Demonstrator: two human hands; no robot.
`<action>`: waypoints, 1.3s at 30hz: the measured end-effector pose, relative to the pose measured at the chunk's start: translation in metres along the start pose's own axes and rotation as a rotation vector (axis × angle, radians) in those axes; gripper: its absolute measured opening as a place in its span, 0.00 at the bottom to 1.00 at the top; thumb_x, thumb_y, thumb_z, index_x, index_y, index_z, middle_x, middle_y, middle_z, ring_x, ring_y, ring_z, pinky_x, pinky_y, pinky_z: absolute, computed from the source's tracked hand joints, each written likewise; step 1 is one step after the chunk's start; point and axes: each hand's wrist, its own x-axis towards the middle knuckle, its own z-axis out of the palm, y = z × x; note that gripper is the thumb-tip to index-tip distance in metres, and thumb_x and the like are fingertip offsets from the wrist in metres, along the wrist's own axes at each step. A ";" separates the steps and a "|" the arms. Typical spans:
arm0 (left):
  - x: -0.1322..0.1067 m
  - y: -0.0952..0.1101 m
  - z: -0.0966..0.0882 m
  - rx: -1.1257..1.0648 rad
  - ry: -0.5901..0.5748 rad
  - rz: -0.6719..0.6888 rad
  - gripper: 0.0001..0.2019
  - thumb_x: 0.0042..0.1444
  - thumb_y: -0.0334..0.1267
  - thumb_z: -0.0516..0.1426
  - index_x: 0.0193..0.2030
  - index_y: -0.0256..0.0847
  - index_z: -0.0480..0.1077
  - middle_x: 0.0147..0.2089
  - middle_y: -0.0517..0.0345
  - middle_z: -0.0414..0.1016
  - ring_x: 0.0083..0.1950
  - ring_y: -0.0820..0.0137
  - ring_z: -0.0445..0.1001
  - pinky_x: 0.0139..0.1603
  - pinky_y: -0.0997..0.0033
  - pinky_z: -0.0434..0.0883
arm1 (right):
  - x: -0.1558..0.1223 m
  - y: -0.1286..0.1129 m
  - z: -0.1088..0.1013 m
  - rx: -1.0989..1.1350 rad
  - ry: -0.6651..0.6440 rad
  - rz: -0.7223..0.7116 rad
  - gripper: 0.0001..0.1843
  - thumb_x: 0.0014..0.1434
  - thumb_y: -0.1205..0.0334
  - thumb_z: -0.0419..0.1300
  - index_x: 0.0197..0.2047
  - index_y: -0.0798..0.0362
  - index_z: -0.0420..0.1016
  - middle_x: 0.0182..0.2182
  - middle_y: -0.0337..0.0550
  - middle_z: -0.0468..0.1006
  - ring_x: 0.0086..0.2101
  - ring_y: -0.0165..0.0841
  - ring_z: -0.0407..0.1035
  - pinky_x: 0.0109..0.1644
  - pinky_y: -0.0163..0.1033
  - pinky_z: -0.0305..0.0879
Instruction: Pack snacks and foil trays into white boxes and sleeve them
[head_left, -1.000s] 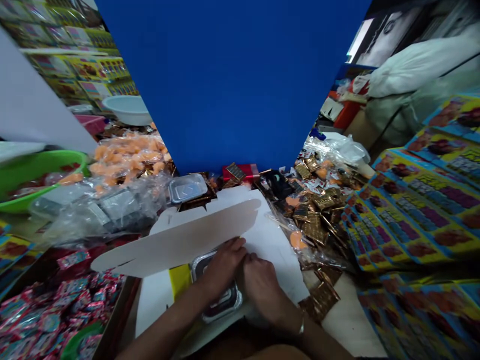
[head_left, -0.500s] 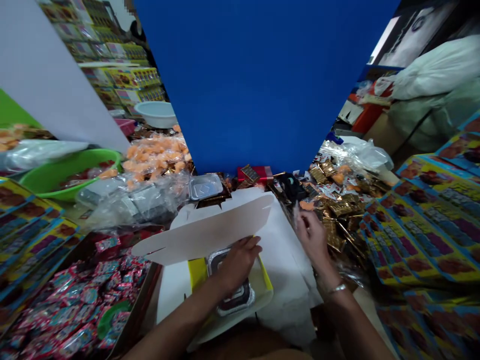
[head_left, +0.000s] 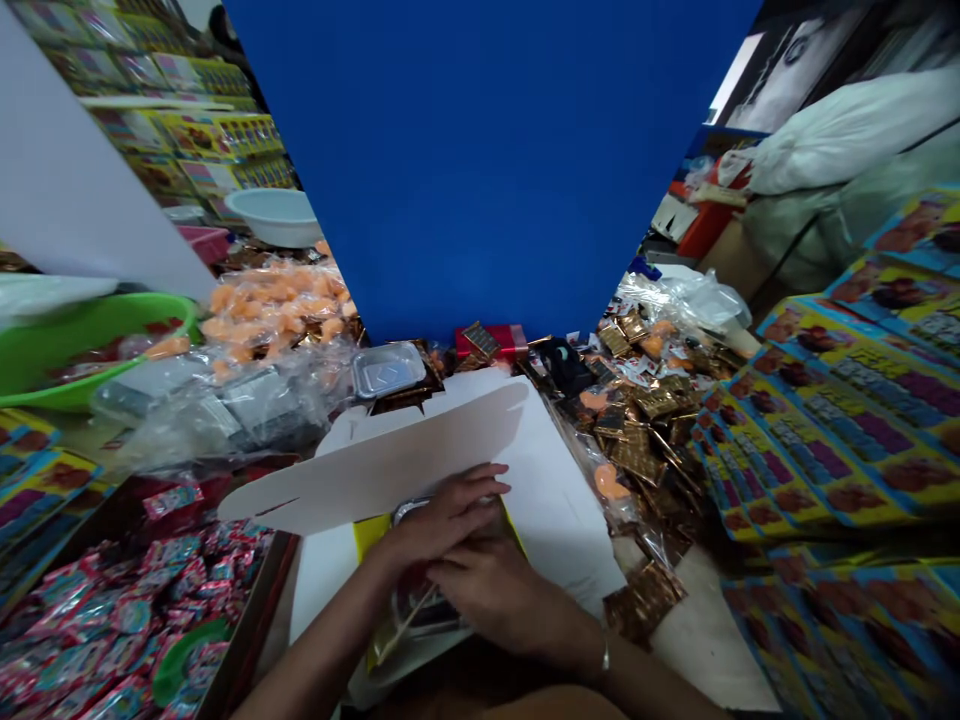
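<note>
Both my hands sit close together over a foil tray at the middle of the low work surface, covering most of it. My left hand lies across the tray's far edge, and my right hand rests over its near part. A thin pale strip pokes out below my hands. Under the tray lies a yellow sheet. Beyond my fingertips, a long white card flap of a flat box blank rises. The tray's contents are hidden by my hands.
A second foil tray stands at the far side. Gold sachets are heaped to the right, beside stacks of printed cards. Pink-wrapped sweets fill a box at the left. A green basin and bagged orange pieces lie beyond. A person in white stands upper right.
My right hand has come back from beside the gold sachets to lie over the foil tray next to my left hand. The thin pale strip now shows below my hands.
</note>
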 end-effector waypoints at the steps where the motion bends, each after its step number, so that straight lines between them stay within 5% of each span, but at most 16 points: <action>1: -0.001 0.000 0.000 -0.017 0.005 -0.001 0.17 0.65 0.36 0.49 0.58 0.49 0.68 0.68 0.57 0.61 0.69 0.68 0.58 0.69 0.60 0.58 | -0.007 0.005 -0.002 0.074 0.077 -0.010 0.13 0.67 0.64 0.51 0.51 0.53 0.73 0.47 0.43 0.78 0.48 0.30 0.70 0.55 0.33 0.64; 4: -0.001 0.001 -0.001 -0.005 -0.068 0.004 0.19 0.64 0.39 0.51 0.61 0.46 0.66 0.71 0.55 0.57 0.71 0.65 0.54 0.70 0.59 0.56 | -0.045 0.041 -0.012 0.111 0.450 0.131 0.14 0.66 0.65 0.50 0.49 0.52 0.74 0.44 0.45 0.79 0.45 0.32 0.72 0.51 0.35 0.67; 6: 0.001 0.004 -0.001 0.077 -0.159 -0.014 0.28 0.56 0.37 0.59 0.64 0.44 0.62 0.73 0.52 0.50 0.72 0.59 0.50 0.70 0.55 0.54 | -0.077 0.077 -0.018 -0.144 0.648 0.512 0.14 0.64 0.64 0.50 0.48 0.54 0.74 0.45 0.51 0.77 0.46 0.39 0.71 0.51 0.43 0.67; 9: 0.002 0.006 0.002 0.202 -0.208 -0.066 0.37 0.46 0.24 0.57 0.66 0.44 0.58 0.75 0.51 0.43 0.74 0.57 0.47 0.71 0.54 0.53 | -0.108 0.125 -0.025 -0.331 0.578 0.940 0.20 0.60 0.61 0.55 0.55 0.59 0.70 0.43 0.56 0.76 0.42 0.44 0.72 0.46 0.47 0.68; 12: 0.002 0.005 0.005 0.233 -0.203 -0.082 0.40 0.44 0.18 0.51 0.66 0.46 0.57 0.76 0.55 0.40 0.74 0.61 0.46 0.71 0.55 0.52 | -0.104 0.153 -0.040 -0.238 0.512 0.945 0.21 0.60 0.65 0.52 0.56 0.57 0.69 0.38 0.50 0.77 0.35 0.39 0.72 0.41 0.41 0.67; 17: 0.002 0.009 0.004 0.251 -0.209 -0.083 0.39 0.43 0.17 0.50 0.65 0.45 0.58 0.75 0.54 0.40 0.74 0.64 0.46 0.71 0.56 0.53 | -0.050 0.199 -0.088 -0.139 0.605 0.909 0.21 0.53 0.72 0.55 0.52 0.55 0.72 0.50 0.55 0.72 0.43 0.39 0.70 0.48 0.41 0.63; 23: 0.002 0.013 0.002 0.216 -0.195 -0.103 0.39 0.42 0.17 0.50 0.65 0.44 0.58 0.75 0.53 0.42 0.74 0.62 0.46 0.71 0.53 0.53 | -0.034 0.248 -0.125 0.102 0.595 0.895 0.06 0.46 0.69 0.62 0.32 0.57 0.73 0.27 0.45 0.76 0.30 0.35 0.71 0.38 0.37 0.65; 26: 0.001 0.009 0.003 0.199 -0.171 -0.083 0.40 0.43 0.18 0.50 0.66 0.45 0.57 0.75 0.53 0.43 0.74 0.63 0.46 0.71 0.53 0.54 | -0.046 0.228 -0.118 0.247 0.628 0.757 0.11 0.50 0.61 0.61 0.37 0.55 0.72 0.32 0.45 0.78 0.33 0.33 0.71 0.37 0.36 0.67; 30: 0.001 0.001 0.007 0.151 -0.136 -0.035 0.44 0.44 0.19 0.52 0.70 0.46 0.48 0.75 0.52 0.43 0.74 0.63 0.45 0.71 0.53 0.53 | -0.053 0.157 -0.078 0.582 0.618 0.500 0.14 0.50 0.54 0.63 0.38 0.52 0.72 0.30 0.41 0.76 0.30 0.32 0.70 0.32 0.34 0.67; 33: 0.001 -0.005 0.011 0.105 -0.100 -0.005 0.43 0.49 0.23 0.54 0.71 0.46 0.44 0.75 0.49 0.43 0.74 0.62 0.46 0.71 0.52 0.54 | -0.043 0.093 -0.043 0.777 0.358 0.227 0.05 0.52 0.63 0.62 0.35 0.52 0.74 0.29 0.39 0.75 0.29 0.30 0.69 0.32 0.32 0.65; 35: 0.001 -0.007 0.012 0.096 -0.074 0.007 0.40 0.53 0.27 0.56 0.71 0.44 0.44 0.74 0.46 0.45 0.73 0.61 0.48 0.70 0.52 0.55 | -0.033 0.060 -0.027 0.685 0.144 0.090 0.09 0.53 0.72 0.57 0.36 0.52 0.76 0.32 0.39 0.76 0.32 0.29 0.69 0.36 0.32 0.65; 39: -0.005 0.009 0.005 0.171 0.122 0.088 0.27 0.60 0.30 0.51 0.67 0.41 0.56 0.69 0.44 0.58 0.69 0.65 0.59 0.67 0.57 0.61 | -0.019 0.034 -0.016 0.394 -0.044 0.007 0.14 0.53 0.78 0.54 0.36 0.52 0.75 0.34 0.38 0.76 0.36 0.29 0.70 0.42 0.32 0.62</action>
